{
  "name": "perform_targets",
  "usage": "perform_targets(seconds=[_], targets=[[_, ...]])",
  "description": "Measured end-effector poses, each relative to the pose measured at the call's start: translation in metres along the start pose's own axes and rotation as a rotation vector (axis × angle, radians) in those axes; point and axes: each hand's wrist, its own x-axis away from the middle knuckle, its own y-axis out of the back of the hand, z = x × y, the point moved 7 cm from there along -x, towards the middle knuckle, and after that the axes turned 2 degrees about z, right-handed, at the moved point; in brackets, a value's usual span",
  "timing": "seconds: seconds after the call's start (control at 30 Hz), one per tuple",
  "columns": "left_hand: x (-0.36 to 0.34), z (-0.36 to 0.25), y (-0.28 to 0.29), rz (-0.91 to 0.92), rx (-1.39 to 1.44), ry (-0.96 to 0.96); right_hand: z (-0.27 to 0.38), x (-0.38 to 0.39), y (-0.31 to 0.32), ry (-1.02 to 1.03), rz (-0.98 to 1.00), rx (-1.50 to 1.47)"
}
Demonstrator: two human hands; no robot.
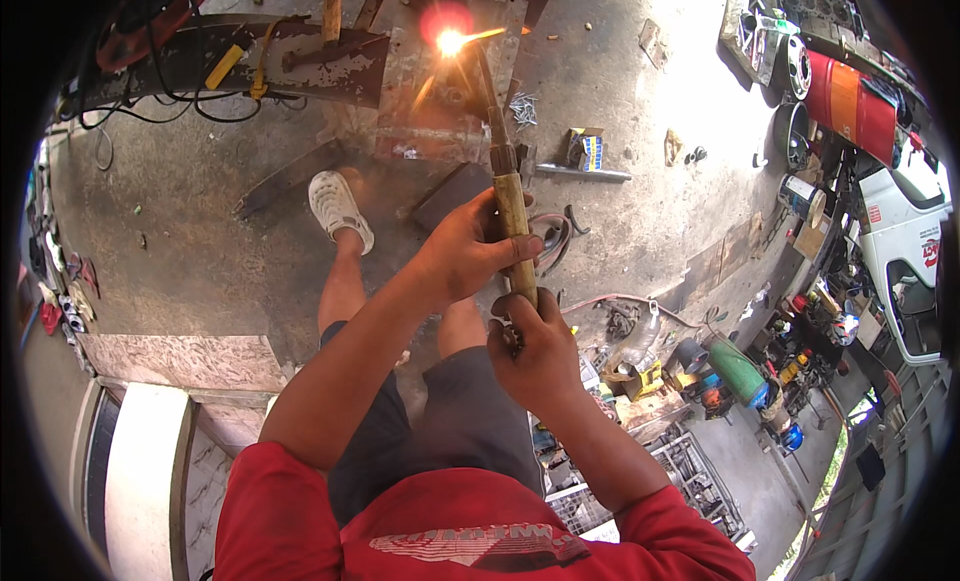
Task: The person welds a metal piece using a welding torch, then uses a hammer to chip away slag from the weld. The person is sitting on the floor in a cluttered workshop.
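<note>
A brass-coloured gas torch (511, 216) points away from me, its thin bent tip over a worn metal plate (400, 116). Bright glare and orange sparks at the tip hide the spot being heated. My left hand (478, 243) wraps round the middle of the torch handle, thumb across it. Closer to my body, my right hand (535, 346) grips the rear end of the handle, fingers curled at its valve. The plate lies against a rusty, paint-chipped steel frame (330, 66) at the far side.
Right of the plate lie a pile of nails or bolts (523, 111), a small box (587, 149) and a metal bar (580, 172). Hoses (553, 243) coil beside the torch. A green gas cylinder (738, 373), red drum (850, 106) and white vehicle (905, 256) stand at right.
</note>
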Motion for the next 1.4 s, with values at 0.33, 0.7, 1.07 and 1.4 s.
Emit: perform_targets(seconds=[0.33, 0.7, 1.07, 1.4], targets=[[0.001, -0.001, -0.001, -0.017, 0.015, 0.004, 0.003, 0.000, 0.003, -0.046, -0.010, -0.020], [-0.007, 0.004, 0.001, -0.032, -0.110, -0.027, -0.006, 0.001, -0.001, -0.007, -0.046, -0.062], [0.044, 0.041, -0.018, 0.168, -0.865, 0.211, -0.150, 0.025, 0.037, -0.203, -0.457, -0.176], [0.223, 0.176, 0.124, -0.075, -1.502, 0.865, -0.293, 0.021, 0.006, -0.621, -0.389, -0.771]])
